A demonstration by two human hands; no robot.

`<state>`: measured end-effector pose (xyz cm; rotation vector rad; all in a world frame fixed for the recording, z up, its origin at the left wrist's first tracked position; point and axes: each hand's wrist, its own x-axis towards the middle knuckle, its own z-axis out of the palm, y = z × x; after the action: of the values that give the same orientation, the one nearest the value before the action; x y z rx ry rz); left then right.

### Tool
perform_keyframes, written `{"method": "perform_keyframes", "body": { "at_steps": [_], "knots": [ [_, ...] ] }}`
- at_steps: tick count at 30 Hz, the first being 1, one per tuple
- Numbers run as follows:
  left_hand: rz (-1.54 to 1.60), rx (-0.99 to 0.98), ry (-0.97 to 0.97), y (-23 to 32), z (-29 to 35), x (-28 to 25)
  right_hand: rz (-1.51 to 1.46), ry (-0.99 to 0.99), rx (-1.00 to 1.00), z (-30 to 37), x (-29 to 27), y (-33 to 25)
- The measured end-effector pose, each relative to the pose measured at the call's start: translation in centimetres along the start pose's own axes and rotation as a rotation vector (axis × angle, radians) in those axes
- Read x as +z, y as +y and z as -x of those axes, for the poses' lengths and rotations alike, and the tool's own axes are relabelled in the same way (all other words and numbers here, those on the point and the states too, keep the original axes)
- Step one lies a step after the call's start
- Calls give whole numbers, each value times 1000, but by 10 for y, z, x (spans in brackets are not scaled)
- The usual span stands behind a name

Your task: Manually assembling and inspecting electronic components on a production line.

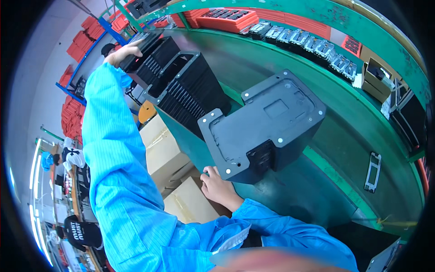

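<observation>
Fingers of the right hand [217, 186] are curled against the near corner of a dark grey metal housing [265, 124] resting on the green bench [344, 136]. Farther away, a black finned housing [152, 56] is gripped by the outstretched left hand [123, 53], beside another finned housing [190, 90].

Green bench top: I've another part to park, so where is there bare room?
The green bench top is bare between the black slotted trays, the grey fixture block and the far row of small parts. Another bare patch lies between the block and the flat frame. The rear edge is crowded.
</observation>
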<state>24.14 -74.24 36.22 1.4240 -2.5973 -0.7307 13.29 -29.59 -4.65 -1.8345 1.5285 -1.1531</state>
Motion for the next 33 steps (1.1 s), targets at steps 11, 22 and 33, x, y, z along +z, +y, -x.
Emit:
{"method": "perform_keyframes", "body": {
  "at_steps": [11, 22, 33],
  "knots": [
    [-350, 246, 127, 79, 54, 67, 87, 122, -106, -1, 3, 9],
    [-314, 81, -10, 106, 77, 125, -1, 161, -116, -6, 1, 12],
    [-290, 27, -114, 118, 84, 133, 24, 172, -136, -4, 0, 8]
  ]
}}
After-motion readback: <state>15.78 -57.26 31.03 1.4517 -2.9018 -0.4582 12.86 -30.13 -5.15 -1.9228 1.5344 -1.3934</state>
